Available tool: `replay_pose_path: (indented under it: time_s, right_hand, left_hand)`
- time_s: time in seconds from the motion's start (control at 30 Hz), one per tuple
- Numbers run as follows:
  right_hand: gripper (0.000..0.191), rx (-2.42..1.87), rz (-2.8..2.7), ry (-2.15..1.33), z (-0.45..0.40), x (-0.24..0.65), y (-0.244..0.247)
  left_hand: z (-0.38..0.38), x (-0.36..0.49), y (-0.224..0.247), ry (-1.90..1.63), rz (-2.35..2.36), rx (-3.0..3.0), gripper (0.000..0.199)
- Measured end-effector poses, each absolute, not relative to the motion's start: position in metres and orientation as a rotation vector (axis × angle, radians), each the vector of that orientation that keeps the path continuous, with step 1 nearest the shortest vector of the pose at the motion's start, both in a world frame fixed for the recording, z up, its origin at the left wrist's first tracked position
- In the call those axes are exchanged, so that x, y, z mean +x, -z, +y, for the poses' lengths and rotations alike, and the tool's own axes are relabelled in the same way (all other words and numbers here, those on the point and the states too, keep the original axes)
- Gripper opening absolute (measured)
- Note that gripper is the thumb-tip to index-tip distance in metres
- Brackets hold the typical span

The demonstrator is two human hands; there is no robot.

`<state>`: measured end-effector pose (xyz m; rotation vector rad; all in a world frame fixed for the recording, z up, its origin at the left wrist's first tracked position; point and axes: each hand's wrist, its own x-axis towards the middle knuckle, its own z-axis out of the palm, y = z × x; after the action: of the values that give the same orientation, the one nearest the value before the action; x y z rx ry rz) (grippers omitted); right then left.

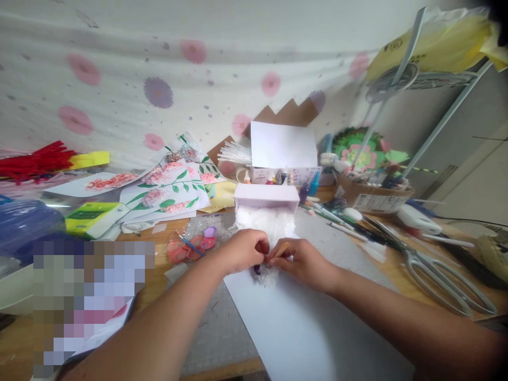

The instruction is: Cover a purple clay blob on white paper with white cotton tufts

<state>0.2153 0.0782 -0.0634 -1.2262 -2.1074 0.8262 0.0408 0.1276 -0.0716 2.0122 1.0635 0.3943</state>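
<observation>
My left hand (pixel 245 250) is closed in a pinch, with a small dark purple piece (pixel 257 270) at its fingertips. Opposite it, my right hand (pixel 304 263) grips a thin tan stick (pixel 281 249), its tip close to my left fingers. Below the fingertips lies crinkled clear plastic (pixel 268 278), partly covered by the hands. Both hands are over the top end of a white sheet (pixel 293 323). Just beyond them stands a small white box (pixel 265 196) with fluffy white padding (pixel 270 219) spilling from its front.
Large scissors (pixel 436 280) and pens lie right, before a cardboard box (pixel 373 201) of tools. Purple and orange palettes (pixel 186 248) sit left on a grey cutting mat (pixel 214 328). Flower paintings (pixel 166 185), red stems (pixel 35 161) and small bottles (pixel 313 185) are farther back.
</observation>
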Motion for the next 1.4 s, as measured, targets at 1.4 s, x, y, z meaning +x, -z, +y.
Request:
replay_pose_path:
  time_s: [1.4]
  right_hand:
    - [0.026,-1.818,-1.672,-0.243,0.117,0.259,0.028]
  left_hand:
    - [-0.011,0.184,0.059,-1.198,0.579,2.499,0.035]
